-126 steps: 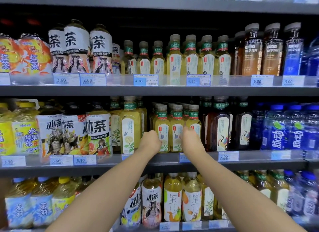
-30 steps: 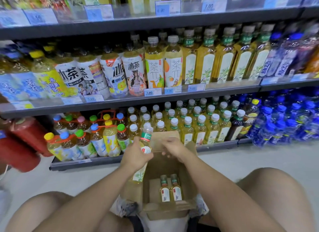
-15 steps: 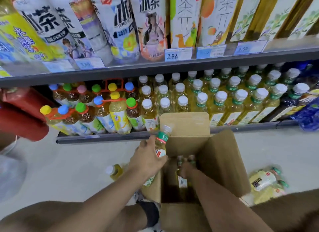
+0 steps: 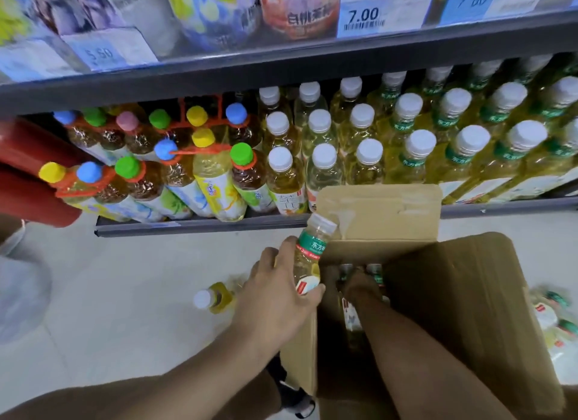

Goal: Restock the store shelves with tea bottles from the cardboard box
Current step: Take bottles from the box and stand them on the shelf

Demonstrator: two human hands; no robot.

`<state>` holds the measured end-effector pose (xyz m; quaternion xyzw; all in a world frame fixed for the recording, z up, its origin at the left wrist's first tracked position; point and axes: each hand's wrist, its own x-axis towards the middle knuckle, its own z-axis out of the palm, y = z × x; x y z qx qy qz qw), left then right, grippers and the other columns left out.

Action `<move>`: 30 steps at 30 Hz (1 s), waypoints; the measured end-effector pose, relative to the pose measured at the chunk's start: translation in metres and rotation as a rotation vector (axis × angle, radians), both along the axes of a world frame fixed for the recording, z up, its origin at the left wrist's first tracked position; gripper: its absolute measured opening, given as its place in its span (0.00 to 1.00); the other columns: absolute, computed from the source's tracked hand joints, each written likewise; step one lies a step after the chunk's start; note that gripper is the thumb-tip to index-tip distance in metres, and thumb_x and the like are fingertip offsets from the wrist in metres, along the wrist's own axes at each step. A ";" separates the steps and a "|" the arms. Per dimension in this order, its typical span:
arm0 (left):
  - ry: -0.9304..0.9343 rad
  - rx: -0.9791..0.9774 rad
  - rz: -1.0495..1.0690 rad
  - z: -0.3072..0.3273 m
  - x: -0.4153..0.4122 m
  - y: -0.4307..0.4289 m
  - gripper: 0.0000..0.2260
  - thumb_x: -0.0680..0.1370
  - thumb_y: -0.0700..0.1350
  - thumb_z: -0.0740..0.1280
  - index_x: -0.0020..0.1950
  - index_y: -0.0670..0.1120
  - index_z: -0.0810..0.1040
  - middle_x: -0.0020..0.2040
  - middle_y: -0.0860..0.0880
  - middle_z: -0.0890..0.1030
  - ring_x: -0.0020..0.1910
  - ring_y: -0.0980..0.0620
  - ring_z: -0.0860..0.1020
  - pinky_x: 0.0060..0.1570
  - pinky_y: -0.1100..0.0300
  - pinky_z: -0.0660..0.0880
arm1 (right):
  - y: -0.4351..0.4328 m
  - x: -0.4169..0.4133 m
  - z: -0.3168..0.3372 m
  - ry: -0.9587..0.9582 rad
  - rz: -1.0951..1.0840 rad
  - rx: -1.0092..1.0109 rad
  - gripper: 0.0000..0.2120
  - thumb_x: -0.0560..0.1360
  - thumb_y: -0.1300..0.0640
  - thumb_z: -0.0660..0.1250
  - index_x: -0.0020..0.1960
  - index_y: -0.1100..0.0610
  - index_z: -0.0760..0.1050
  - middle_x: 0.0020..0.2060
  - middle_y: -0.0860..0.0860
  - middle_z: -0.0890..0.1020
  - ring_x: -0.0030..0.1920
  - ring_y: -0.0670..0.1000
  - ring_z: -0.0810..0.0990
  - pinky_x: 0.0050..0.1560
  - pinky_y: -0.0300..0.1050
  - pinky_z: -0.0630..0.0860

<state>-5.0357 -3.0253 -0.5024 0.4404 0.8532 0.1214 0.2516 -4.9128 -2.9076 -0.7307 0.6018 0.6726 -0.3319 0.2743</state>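
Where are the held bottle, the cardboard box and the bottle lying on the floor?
Held bottle (image 4: 308,260): head view, on its neck.
Cardboard box (image 4: 453,310): head view, on its right flap.
Floor bottle (image 4: 219,297): head view, on its shoulder.

I count two hands: my left hand (image 4: 278,297) and my right hand (image 4: 359,283). One cardboard box (image 4: 453,294) sits at lower right, with two bottle tops (image 4: 373,271) showing inside. One tea bottle (image 4: 309,257) is at centre and one loose bottle (image 4: 215,297) on the floor. Two price tags (image 4: 380,9) are readable at the upper right.
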 end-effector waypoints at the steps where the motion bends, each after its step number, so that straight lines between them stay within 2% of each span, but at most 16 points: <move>1: -0.007 0.002 -0.001 0.001 0.001 0.000 0.36 0.73 0.63 0.69 0.73 0.61 0.51 0.63 0.53 0.70 0.61 0.49 0.74 0.53 0.49 0.79 | 0.003 -0.002 -0.001 0.020 -0.053 0.022 0.25 0.80 0.47 0.63 0.71 0.60 0.68 0.72 0.57 0.70 0.72 0.57 0.69 0.66 0.55 0.71; 4: -0.022 0.013 -0.006 0.001 0.001 0.001 0.35 0.73 0.63 0.69 0.73 0.61 0.52 0.62 0.52 0.70 0.61 0.49 0.74 0.54 0.48 0.79 | 0.004 -0.003 0.006 0.057 -0.042 0.026 0.26 0.78 0.44 0.63 0.70 0.59 0.70 0.71 0.57 0.71 0.71 0.58 0.70 0.66 0.54 0.73; 8: -0.031 0.019 -0.002 0.000 -0.002 0.007 0.37 0.73 0.63 0.70 0.75 0.60 0.54 0.62 0.51 0.71 0.61 0.47 0.74 0.55 0.46 0.78 | -0.001 0.010 0.017 0.252 -0.126 0.090 0.26 0.72 0.40 0.68 0.63 0.56 0.77 0.61 0.57 0.81 0.61 0.59 0.79 0.60 0.51 0.77; 13: -0.095 0.131 0.049 0.007 0.003 0.004 0.35 0.72 0.60 0.72 0.73 0.59 0.57 0.65 0.50 0.70 0.64 0.45 0.73 0.59 0.46 0.76 | -0.010 0.021 0.081 0.526 -0.121 0.241 0.22 0.71 0.52 0.75 0.62 0.57 0.75 0.57 0.54 0.82 0.58 0.57 0.79 0.58 0.47 0.74; 15: -0.135 0.213 0.067 0.021 0.010 0.000 0.35 0.72 0.57 0.74 0.73 0.57 0.58 0.65 0.49 0.71 0.64 0.46 0.73 0.60 0.49 0.74 | -0.011 0.026 0.119 0.609 -0.080 0.301 0.20 0.71 0.54 0.75 0.60 0.56 0.75 0.56 0.52 0.81 0.58 0.55 0.79 0.56 0.45 0.73; 18: -0.191 0.365 0.083 0.052 0.022 -0.011 0.34 0.70 0.54 0.77 0.71 0.54 0.63 0.63 0.49 0.74 0.62 0.48 0.74 0.60 0.50 0.74 | -0.010 0.040 0.181 0.706 -0.033 0.384 0.19 0.71 0.52 0.75 0.59 0.55 0.76 0.54 0.51 0.82 0.56 0.54 0.79 0.53 0.43 0.72; 21: -0.216 0.496 0.069 0.092 0.038 -0.017 0.30 0.69 0.55 0.78 0.65 0.56 0.66 0.58 0.51 0.77 0.56 0.50 0.77 0.53 0.52 0.76 | -0.011 0.057 0.245 0.796 0.012 0.474 0.17 0.71 0.49 0.74 0.57 0.54 0.76 0.52 0.50 0.82 0.54 0.52 0.80 0.50 0.43 0.73; 25: -0.193 0.646 0.015 0.160 0.057 -0.018 0.28 0.70 0.48 0.79 0.64 0.54 0.68 0.55 0.54 0.76 0.54 0.54 0.75 0.47 0.63 0.70 | -0.017 0.081 0.343 0.910 0.013 0.601 0.13 0.73 0.49 0.72 0.53 0.53 0.74 0.46 0.48 0.82 0.47 0.50 0.80 0.47 0.47 0.76; 27: -0.165 0.691 -0.021 0.198 0.060 -0.012 0.27 0.71 0.50 0.78 0.63 0.54 0.67 0.55 0.55 0.76 0.55 0.54 0.75 0.48 0.66 0.69 | -0.017 0.091 0.399 0.980 0.020 0.684 0.11 0.74 0.49 0.72 0.50 0.51 0.72 0.44 0.48 0.80 0.45 0.49 0.78 0.42 0.43 0.73; 30: -0.125 0.744 -0.048 0.260 0.062 0.002 0.32 0.73 0.53 0.76 0.71 0.51 0.63 0.62 0.51 0.73 0.63 0.50 0.73 0.54 0.60 0.69 | -0.012 0.102 0.488 1.081 0.083 0.799 0.11 0.75 0.48 0.71 0.53 0.48 0.71 0.46 0.46 0.79 0.48 0.48 0.78 0.46 0.40 0.72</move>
